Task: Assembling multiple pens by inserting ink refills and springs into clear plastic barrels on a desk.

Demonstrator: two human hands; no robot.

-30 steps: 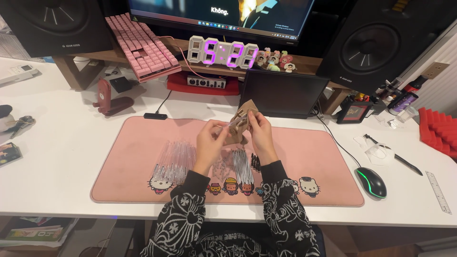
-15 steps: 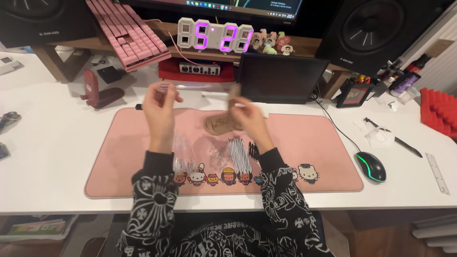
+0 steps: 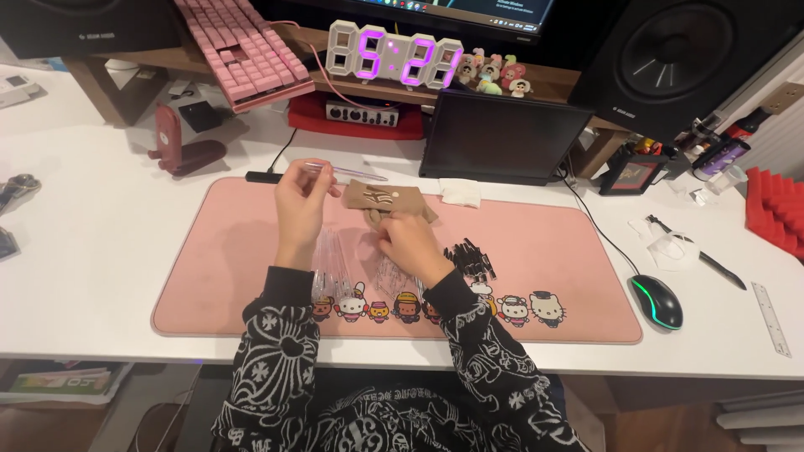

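Observation:
My left hand (image 3: 300, 202) is raised over the pink desk mat (image 3: 536, 251) and pinches a thin clear tube (image 3: 347, 172) that points to the right. My right hand (image 3: 408, 238) rests on the mat just below a small brown pouch (image 3: 385, 199), its fingers touching the pouch's lower edge. Clear tubes (image 3: 331, 259) lie in a loose heap between my forearms. A cluster of small black caps (image 3: 471, 255) lies to the right of my right wrist.
A dark tablet (image 3: 502, 138) stands behind the mat, with a digital clock (image 3: 394, 57) and small figurines above. A pink keyboard (image 3: 239, 46) leans at the back left, a red stand (image 3: 180, 146) beside it. A mouse (image 3: 657, 300), ruler (image 3: 775, 318) and pen lie right.
The pouch has gone from both hands down onto the mat. My left hand lifted away with a clear tube, and my right hand dropped onto the mat below the pouch.

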